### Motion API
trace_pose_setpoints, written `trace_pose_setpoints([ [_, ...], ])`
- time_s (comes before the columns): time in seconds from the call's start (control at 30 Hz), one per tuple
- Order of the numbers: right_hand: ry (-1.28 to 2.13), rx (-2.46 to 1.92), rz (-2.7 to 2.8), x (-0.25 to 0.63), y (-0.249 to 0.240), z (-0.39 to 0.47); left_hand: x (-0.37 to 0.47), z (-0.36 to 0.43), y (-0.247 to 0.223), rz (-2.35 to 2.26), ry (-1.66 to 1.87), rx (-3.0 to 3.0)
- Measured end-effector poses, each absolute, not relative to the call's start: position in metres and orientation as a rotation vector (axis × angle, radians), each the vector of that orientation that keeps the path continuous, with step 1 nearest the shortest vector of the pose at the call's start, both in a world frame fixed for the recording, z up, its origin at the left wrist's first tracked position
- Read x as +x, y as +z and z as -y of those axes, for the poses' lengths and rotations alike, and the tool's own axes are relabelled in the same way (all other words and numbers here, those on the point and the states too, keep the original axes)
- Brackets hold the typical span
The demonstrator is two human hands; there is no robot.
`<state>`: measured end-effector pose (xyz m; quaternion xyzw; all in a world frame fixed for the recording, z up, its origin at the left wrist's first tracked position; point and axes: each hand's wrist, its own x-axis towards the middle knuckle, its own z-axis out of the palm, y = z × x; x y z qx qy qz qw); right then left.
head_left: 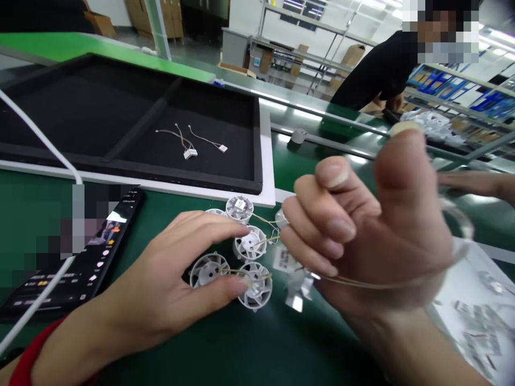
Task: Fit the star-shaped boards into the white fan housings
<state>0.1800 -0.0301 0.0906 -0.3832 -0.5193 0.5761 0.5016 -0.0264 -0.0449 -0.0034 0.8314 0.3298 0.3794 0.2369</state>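
R hand (354,230) foremost, fingers curled, thumb up; thin wire (374,285) runs crosswise over palm heel, firm grip can't tell. Silver clip (298,290) just below fingers. L hand (167,273) approx. half open, nothing clearly held; white fan wheels (254,248) at its fingertips, nearer L than R.

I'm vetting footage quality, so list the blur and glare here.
Head view: the right hand looks slightly blurred; head view: small silvery pieces at lower right look smeared; head view: white glare streaks the green bench beyond the black tray.
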Motion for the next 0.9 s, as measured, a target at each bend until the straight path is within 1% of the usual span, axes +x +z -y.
trace_pose_setpoints([
  [0.1, 1.566, -0.658, 0.986, 0.181, 0.078, 0.035, -0.013, 0.048, 0.013, -0.922, 0.979, 2.088],
  [0.23, 1.54, -0.494, 0.968, 0.189, 0.06, 0.035, 0.007, 0.047, 0.032, -0.882, 0.787, 1.621],
  [0.37, 1.5, -0.436, 0.968, 0.193, 0.052, 0.031, 0.017, 0.042, 0.033, -0.802, 0.684, 1.269],
  [0.53, 1.441, -0.499, 1.031, 0.197, 0.055, 0.033, 0.016, 0.04, 0.022, -0.72, 0.594, 1.073],
  [0.63, 1.517, -0.605, 1.109, 0.195, 0.064, 0.038, 0.016, 0.04, 0.018, -0.592, 0.478, 0.977],
  [0.73, 1.507, -0.686, 1.142, 0.192, 0.074, 0.041, 0.016, 0.037, 0.019, -0.46, 0.493, 0.923],
  [0.8, 1.408, -0.755, 1.2, 0.196, 0.079, 0.04, 0.013, 0.035, 0.021, -0.507, 0.535, 0.947],
  [0.9, 1.244, -0.886, 1.516, 0.214, 0.082, 0.038, 0.007, 0.03, 0.025, -0.695, 0.654, 1.041],
])
